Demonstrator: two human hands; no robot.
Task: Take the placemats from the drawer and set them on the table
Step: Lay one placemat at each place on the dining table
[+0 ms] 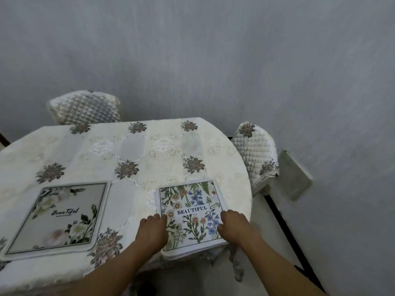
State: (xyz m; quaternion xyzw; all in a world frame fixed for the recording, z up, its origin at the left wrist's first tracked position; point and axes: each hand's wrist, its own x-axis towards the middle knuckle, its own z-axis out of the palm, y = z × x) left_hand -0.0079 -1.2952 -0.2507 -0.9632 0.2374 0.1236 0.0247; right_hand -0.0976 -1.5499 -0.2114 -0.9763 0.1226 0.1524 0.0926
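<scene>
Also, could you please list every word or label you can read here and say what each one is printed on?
"BEAUTIFUL": block capitals on the wildflower placemat, between the left hand and right hand.
"Beautiful": script on the grey placemat with white flowers; a small line beneath is too blurred to read.
Nothing else readable.

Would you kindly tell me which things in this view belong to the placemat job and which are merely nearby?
Part of the job:
- wildflower-print placemat reading BEAUTIFUL, under left hand and right hand
- grey placemat with white blooms
- round table with cream embroidered cloth

Merely nearby:
- two quilted chair backs
- grey wall
</scene>
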